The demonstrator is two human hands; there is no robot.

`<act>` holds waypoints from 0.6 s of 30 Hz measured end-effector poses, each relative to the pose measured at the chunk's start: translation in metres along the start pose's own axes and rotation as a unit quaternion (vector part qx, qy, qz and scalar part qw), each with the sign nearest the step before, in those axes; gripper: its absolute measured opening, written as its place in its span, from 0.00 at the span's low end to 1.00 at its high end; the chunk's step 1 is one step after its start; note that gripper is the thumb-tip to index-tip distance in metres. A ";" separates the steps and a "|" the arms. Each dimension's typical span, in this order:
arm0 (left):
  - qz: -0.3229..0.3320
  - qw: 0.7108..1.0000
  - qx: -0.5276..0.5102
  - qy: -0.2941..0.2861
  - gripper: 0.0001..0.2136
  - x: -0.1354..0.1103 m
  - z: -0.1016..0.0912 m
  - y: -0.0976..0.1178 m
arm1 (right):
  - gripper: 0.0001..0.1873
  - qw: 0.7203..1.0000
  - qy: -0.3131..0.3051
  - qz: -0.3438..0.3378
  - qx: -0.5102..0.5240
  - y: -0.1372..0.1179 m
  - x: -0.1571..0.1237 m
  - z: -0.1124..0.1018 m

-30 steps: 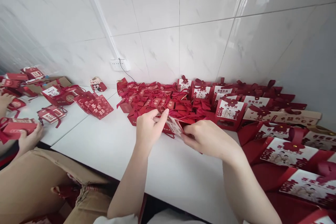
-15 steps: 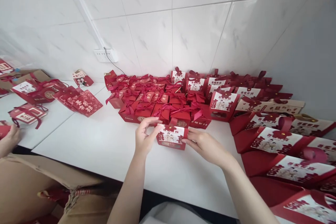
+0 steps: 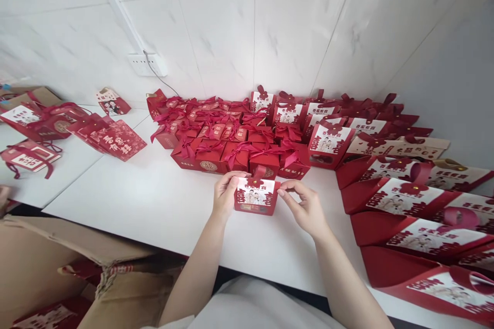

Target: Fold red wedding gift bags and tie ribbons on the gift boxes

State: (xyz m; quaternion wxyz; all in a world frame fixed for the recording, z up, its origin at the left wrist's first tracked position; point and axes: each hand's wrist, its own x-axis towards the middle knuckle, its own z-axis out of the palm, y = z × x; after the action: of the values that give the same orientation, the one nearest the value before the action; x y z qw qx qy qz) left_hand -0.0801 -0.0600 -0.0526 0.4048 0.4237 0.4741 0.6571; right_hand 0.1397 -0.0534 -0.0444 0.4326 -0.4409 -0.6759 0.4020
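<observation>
A small red gift box (image 3: 255,197) with a white picture label and a red tab on top stands upright on the white table (image 3: 162,200), just in front of me. My left hand (image 3: 226,193) curls around its left top corner, fingers touching the lid. My right hand (image 3: 304,205) is at its right side, thumb and forefinger pinched at the top right corner. Right behind it sits a cluster of small red ribbon-tied boxes (image 3: 216,139).
Rows of larger red gift bags (image 3: 405,200) with picture labels lie along the right side. More red bags and envelopes (image 3: 116,139) lie at the left. An open cardboard carton (image 3: 77,272) stands below the table's front edge. A wall socket (image 3: 148,64) sits on the tiled wall.
The box was folded between my hands a second ago; it now stands upright on the table, closer to me. The view has tilted down and another person's hands at the left have dropped out of sight.
</observation>
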 end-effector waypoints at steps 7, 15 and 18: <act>-0.031 0.995 -0.075 -0.057 0.19 0.003 0.006 -0.003 | 0.09 0.999 -0.001 -0.029 -0.017 0.008 0.001 -0.007; 0.061 0.993 0.021 -0.095 0.14 0.012 -0.004 -0.002 | 0.14 0.994 0.097 -0.046 -0.009 0.000 0.014 -0.017; 0.025 0.990 0.071 -0.119 0.12 0.013 -0.002 0.004 | 0.15 0.994 0.019 -0.075 -0.081 -0.023 0.027 -0.018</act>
State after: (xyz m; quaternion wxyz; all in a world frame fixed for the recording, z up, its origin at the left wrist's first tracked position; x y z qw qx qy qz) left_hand -0.0867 -0.0491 -0.0467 0.4111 0.5384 0.4573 0.5762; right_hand 0.1439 -0.0314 -0.0111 0.4372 -0.4299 -0.7290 0.3042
